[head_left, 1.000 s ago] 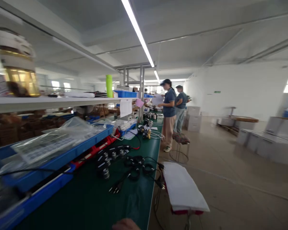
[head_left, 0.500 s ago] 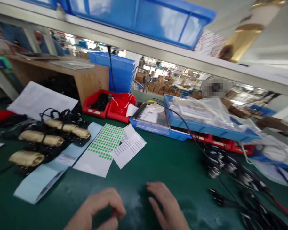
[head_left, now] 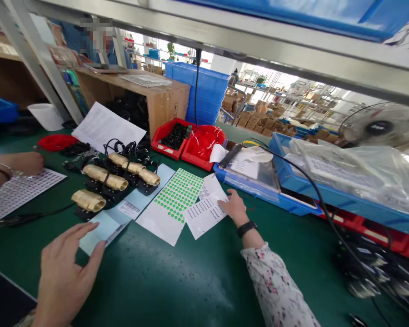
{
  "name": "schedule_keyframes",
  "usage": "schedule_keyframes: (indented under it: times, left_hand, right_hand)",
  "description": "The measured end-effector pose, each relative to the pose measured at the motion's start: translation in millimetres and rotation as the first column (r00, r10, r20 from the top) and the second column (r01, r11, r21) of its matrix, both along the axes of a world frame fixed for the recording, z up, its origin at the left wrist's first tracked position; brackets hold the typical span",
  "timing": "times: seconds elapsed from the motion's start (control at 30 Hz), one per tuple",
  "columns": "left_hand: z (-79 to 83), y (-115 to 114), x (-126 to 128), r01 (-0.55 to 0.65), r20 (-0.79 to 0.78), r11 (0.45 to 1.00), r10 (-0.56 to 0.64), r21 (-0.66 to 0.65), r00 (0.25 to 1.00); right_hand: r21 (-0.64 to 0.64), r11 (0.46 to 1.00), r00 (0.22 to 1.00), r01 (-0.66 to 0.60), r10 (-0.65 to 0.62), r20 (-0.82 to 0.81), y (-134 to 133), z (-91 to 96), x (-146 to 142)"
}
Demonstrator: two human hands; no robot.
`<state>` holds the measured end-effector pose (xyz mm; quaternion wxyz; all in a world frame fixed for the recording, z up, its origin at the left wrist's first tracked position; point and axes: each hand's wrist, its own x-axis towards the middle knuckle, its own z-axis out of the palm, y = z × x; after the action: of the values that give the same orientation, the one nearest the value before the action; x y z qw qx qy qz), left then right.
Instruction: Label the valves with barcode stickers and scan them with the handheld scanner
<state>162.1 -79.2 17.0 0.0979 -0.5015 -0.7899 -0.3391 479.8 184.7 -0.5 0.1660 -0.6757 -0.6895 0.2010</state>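
My left hand is open, thumb and fingers spread, beside the near end of a folded light blue paper strip. Whether its fingertips touch the strip I cannot tell. My right hand reaches to the right edge of a white sheet of printed labels. Thumb and forefinger are apart there, touching the sheet; the other fingers are partly hidden. Left of that sheet lies a sheet of green round stickers. Several brass valves on black housings rest beside and partly over the blue strip.
A co-worker's hand is over a sticker sheet at left. Red bins and blue trays line the back. Black cabled parts lie at right. A metal shelf crosses overhead; a cable hangs from it.
My hands have moved apart: the left to the blue strip, the right forward to the label sheet. The view has swung left, bringing the co-worker's hand into sight.
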Motion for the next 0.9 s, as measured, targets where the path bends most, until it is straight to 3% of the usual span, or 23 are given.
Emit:
schedule_keyframes:
  times: [0.1,0.23,0.4,0.57,0.7,0.8,0.9]
  left_hand:
    - [-5.6,0.9,-12.2,-0.064,-0.081,0.997,0.061,-0.041,0.995]
    - [-15.9,0.6,-22.1,-0.028,-0.033,0.991,0.024,-0.134,0.999]
    - [-22.1,1.2,-20.2,0.019,0.069,0.984,-0.007,-0.175,0.998]
    - [-22.3,2.8,-14.9,-0.046,0.035,0.991,0.051,-0.129,0.998]
    - [-27.2,0.4,-16.1,-0.033,-0.005,0.984,0.032,-0.177,0.999]
    - [-31.0,-1.5,-14.8,0.015,-0.060,0.976,-0.029,-0.219,0.998]
    - [-31.7,-2.2,-11.2,0.059,-0.091,0.967,-0.084,-0.249,0.992]
  right_hand:
    - [-0.076,0.996,0.999,-0.043,0.041,-0.028,11.0,-3.4,-5.8]
    - [-0.076,0.994,0.996,-0.083,0.080,-0.035,14.7,-3.9,-3.8]
    - [-0.023,0.998,0.998,-0.050,0.051,0.031,9.5,2.2,26.6]
    - [0.078,0.995,0.989,0.061,-0.070,0.129,1.0,10.3,60.0]
    - [0.251,0.963,0.943,0.097,-0.169,0.287,-15.8,18.8,59.9]
    - [0.462,0.883,0.930,-0.082,-0.099,0.354,-40.7,27.6,38.3]
    - [0.526,0.782,0.938,-0.336,0.225,0.264,-76.5,34.3,-3.2]
